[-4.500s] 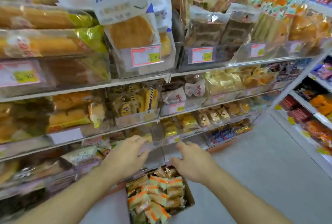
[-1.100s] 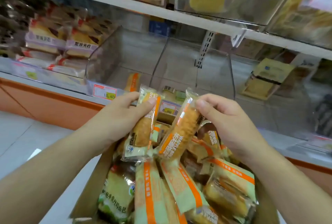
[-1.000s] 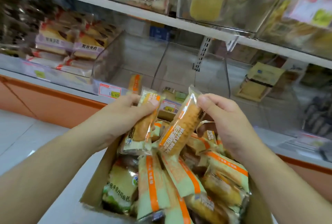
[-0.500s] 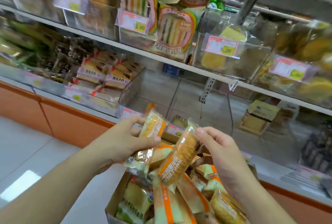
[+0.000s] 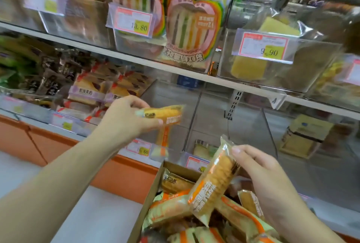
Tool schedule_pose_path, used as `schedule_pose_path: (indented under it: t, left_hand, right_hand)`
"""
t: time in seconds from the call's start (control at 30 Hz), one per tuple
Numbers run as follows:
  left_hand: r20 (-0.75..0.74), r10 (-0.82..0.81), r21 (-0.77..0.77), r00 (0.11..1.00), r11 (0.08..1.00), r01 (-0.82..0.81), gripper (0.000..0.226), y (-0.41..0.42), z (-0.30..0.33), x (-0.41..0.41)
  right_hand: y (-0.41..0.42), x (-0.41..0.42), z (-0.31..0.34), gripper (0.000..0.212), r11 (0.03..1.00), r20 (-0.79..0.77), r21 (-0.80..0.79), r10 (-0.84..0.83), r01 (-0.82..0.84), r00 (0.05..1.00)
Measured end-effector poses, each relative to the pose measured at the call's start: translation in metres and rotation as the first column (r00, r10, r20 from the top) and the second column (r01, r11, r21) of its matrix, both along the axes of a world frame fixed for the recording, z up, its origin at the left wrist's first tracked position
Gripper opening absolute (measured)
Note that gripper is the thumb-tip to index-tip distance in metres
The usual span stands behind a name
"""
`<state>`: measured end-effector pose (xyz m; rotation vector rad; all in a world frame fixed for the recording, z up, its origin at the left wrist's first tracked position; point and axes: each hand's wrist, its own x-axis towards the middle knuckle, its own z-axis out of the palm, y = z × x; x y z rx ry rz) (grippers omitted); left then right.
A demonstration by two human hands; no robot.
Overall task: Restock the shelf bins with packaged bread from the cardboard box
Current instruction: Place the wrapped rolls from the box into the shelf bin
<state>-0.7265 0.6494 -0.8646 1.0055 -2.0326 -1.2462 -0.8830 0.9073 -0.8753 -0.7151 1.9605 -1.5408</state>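
With my left hand (image 5: 124,120) pinching an orange-striped bread packet (image 5: 162,115) crosswise at the clear plastic bin (image 5: 173,94) mid-frame, it's nearest, while my right hand (image 5: 261,176) grips a second upright packet (image 5: 214,182) above the cardboard box (image 5: 150,194) lower right.

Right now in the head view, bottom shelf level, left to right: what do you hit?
Purple-label cakes → left hand holding a bread pack → clear divider → right hand holding a second pack over the box → yellow packet at far right.
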Motion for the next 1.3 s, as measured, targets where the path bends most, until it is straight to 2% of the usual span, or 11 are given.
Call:
schedule_pose_path:
  t: [0.07,0.13,0.17,0.27,0.33,0.4,0.6,0.77,0.97,1.03,1.3]
  left_hand:
    - [-0.019,0.002,-0.003,1.000,1.000,-0.002,0.051,-0.024,-0.005,-0.026]
    - [-0.022,0.005,0.005,1.000,1.000,-0.005,0.071,-0.045,-0.017,-0.051]
    - [-0.028,0.001,0.017,1.000,1.000,0.000,0.071,-0.053,-0.026,-0.063]
    - [-0.077,-0.060,0.038,0.995,0.997,0.063,0.034,-0.073,-0.054,-0.100]
    - [-0.084,-0.066,0.065,0.994,0.995,0.072,0.026,-0.081,-0.065,-0.122]
    - [-0.032,-0.089,0.059,0.996,0.994,0.090,0.028,-0.090,-0.072,-0.143]
    - [-0.102,-0.162,0.119,0.982,0.978,0.173,0.026,-0.111,-0.094,-0.179]
    - [-0.058,-0.166,0.078,0.984,0.982,0.171,0.054,-0.116,-0.105,-0.209]
    - [0.003,-0.082,-0.018,0.997,0.996,0.082,0.029,-0.117,-0.115,-0.219]
    - [0.014,-0.068,-0.039,0.998,0.997,0.069,0.028,-0.121,-0.118,-0.219]
    - [0.000,-0.262,0.059,0.965,0.963,0.262,0.048,-0.124,-0.124,-0.216]
  right_hand:
    - [-0.017,-0.011,-0.005,0.028,1.000,-0.019,0.005,0.011,-0.011,1.000]
    - [-0.033,-0.020,-0.012,0.029,1.000,-0.028,0.004,0.003,-0.003,1.000]
    - [-0.041,-0.025,-0.016,0.030,1.000,-0.029,0.001,-0.014,0.014,0.999]
    - [-0.064,-0.041,-0.025,0.031,0.998,-0.066,0.007,-0.059,0.060,0.996]
    - [-0.081,-0.054,-0.028,0.029,0.997,-0.097,-0.026,-0.076,0.074,0.992]
    - [-0.100,-0.067,-0.029,0.026,0.994,-0.113,-0.063,-0.101,0.094,0.988]
    - [-0.140,-0.088,-0.042,0.029,0.993,-0.036,-0.077,-0.092,0.089,0.995]
    - [-0.142,-0.092,-0.050,0.029,0.993,-0.089,-0.050,-0.110,0.106,0.990]
    - [-0.139,-0.092,-0.050,0.021,0.993,-0.093,-0.021,-0.121,0.120,0.988]
    - [-0.138,-0.090,-0.050,0.022,0.992,-0.089,-0.019,-0.125,0.124,0.988]
    - [-0.134,-0.089,-0.051,0.031,0.990,-0.068,-0.026,-0.137,0.136,0.988]
